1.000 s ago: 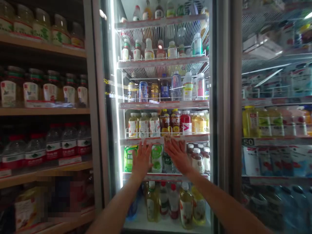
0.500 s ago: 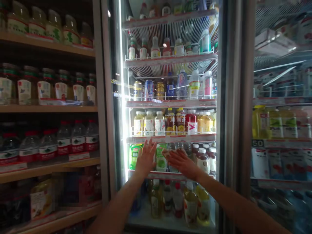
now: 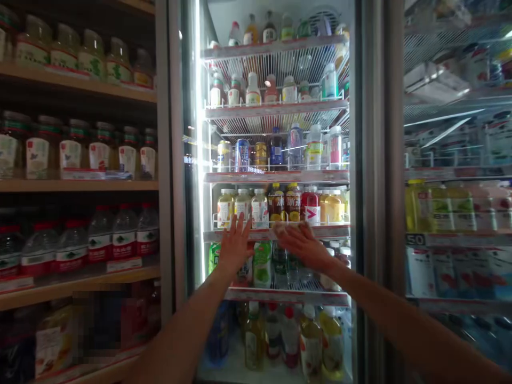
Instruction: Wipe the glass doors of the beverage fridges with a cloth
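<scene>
My left hand (image 3: 234, 245) is raised flat against the glass door (image 3: 362, 160) of a lit drinks cooler, fingers spread and pointing up. My right hand (image 3: 306, 246) lies flat on the same glass just to its right, fingers stretched out to the left. A small pale blur sits at its fingertips, and I cannot make it out. Both hands are level with a shelf edge (image 3: 276, 233) that carries yellow and red bottled drinks (image 3: 260, 208). Green-labelled bottles (image 3: 262, 264) stand on the shelf below, behind the hands.
Wooden shelves on the left hold jars (image 3: 80, 149) and red-labelled water bottles (image 3: 120, 234). A second cooler door (image 3: 452, 208) with drinks and cartons stands to the right. More bottles (image 3: 280, 336) fill the cooler's bottom shelf.
Both hands have slid upward on the glass, from the green-bottle shelf to the shelf edge above. The view has shifted slightly.
</scene>
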